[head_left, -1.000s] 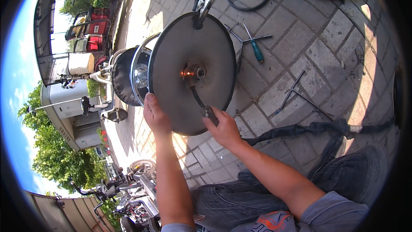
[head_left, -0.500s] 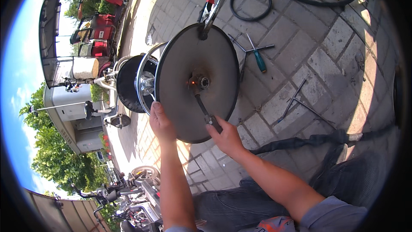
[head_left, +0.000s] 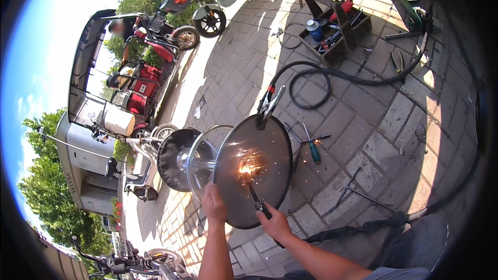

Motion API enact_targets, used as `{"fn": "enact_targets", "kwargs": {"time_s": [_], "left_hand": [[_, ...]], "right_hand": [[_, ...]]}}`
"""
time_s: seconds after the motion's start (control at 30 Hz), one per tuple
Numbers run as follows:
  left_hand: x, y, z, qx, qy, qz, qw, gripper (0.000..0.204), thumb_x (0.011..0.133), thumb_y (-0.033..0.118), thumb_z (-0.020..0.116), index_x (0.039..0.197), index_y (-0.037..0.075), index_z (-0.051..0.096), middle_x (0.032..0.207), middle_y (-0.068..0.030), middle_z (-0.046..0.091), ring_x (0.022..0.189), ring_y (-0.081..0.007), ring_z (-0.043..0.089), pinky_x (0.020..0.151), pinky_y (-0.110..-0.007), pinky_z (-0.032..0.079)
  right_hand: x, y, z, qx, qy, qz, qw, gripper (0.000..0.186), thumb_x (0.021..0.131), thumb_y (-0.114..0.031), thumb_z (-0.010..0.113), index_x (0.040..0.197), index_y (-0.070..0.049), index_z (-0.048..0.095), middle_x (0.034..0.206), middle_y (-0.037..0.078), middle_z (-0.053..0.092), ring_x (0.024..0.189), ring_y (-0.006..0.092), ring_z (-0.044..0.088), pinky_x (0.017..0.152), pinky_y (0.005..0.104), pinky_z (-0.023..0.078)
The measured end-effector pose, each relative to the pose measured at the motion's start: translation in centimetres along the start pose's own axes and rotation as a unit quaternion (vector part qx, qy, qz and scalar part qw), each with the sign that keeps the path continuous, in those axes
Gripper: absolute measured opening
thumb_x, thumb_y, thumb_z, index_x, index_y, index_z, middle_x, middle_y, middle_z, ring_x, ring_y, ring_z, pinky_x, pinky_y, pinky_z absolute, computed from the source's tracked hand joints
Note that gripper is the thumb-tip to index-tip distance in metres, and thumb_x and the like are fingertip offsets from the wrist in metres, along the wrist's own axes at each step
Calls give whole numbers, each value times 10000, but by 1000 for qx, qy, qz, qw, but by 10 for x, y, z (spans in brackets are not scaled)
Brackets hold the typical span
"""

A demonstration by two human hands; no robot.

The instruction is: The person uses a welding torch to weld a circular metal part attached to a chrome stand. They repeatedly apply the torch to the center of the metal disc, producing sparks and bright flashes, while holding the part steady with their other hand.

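Observation:
A bar stool lies on its side, the dark underside of its round base (head_left: pixel 275 176) facing me. Behind the base are its chrome foot ring (head_left: pixel 193 179) and black padded seat (head_left: pixel 168 166). My left hand (head_left: pixel 214 206) grips the base's left edge, fingers partly hidden behind it. My right hand (head_left: pixel 275 226) is closed around the handle of a welding torch (head_left: pixel 254 195). The torch's tip meets the middle of the base, where bright light and sparks (head_left: pixel 248 168) hide the hub. A metal ground clamp (head_left: pixel 270 105) bites the base's top edge.
A black cable (head_left: pixel 358 79) loops from the clamp over the paving. On the right lie a green screwdriver (head_left: pixel 313 148), a T-handle wrench (head_left: pixel 358 190) and pliers (head_left: pixel 397 60). Farther off stand a toolbox (head_left: pixel 332 36), a parked scooter (head_left: pixel 210 18) and a red three-wheeler (head_left: pixel 140 85).
The small red glow at the base's centre has become a bright arc throwing sparks. My view has tilted up, so the stool sits lower and the toolbox shows. Both hands keep their holds.

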State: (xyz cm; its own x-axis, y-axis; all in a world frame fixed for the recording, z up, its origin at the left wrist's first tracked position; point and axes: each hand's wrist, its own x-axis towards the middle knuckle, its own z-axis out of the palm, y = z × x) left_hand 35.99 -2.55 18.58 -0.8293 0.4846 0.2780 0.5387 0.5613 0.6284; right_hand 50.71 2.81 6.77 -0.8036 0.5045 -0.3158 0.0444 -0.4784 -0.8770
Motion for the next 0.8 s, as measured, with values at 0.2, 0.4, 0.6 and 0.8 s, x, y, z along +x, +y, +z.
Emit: {"fn": "enact_targets", "kwargs": {"time_s": [0.2, 0.4, 0.6, 0.8], "left_hand": [[-28, 65, -58, 0, 4, -16, 1000, 455, 1077, 387, 411, 920, 8, 607, 760, -11, 557, 725, -107, 481, 664, -281, 409], [-87, 121, -117, -9, 24, 47, 999, 385, 1037, 322, 480, 942, -15, 642, 752, -123, 577, 696, -210, 538, 683, -345, 463], [-142, 152, -149, -1, 29, 9, 1000, 406, 1041, 348, 467, 986, -10, 650, 753, -131, 603, 714, -215, 565, 698, -357, 473], [-146, 153, -152, 5, 18, 13, 1000, 421, 1046, 369, 460, 1020, -7, 647, 768, -132, 610, 730, -225, 580, 717, -357, 479]], "right_hand": [[-62, -22, 30, -4, 41, -54, 998, 363, 925, -287, 681, 1179, -27, 670, 762, 64, 693, 661, 105, 624, 630, 298, 501], [-161, -71, 30, -65, 26, -31, 997, 425, 908, -352, 674, 1183, -28, 666, 829, 129, 724, 725, 189, 703, 690, 343, 535], [-224, -39, 40, -128, -9, -2, 992, 537, 904, -438, 668, 1359, -167, 581, 1182, 193, 679, 1105, 305, 664, 922, 410, 503], [-237, -63, 31, -130, 5, -45, 991, 506, 894, -379, 671, 1247, -22, 612, 944, 182, 721, 872, 313, 715, 780, 400, 541]]}}
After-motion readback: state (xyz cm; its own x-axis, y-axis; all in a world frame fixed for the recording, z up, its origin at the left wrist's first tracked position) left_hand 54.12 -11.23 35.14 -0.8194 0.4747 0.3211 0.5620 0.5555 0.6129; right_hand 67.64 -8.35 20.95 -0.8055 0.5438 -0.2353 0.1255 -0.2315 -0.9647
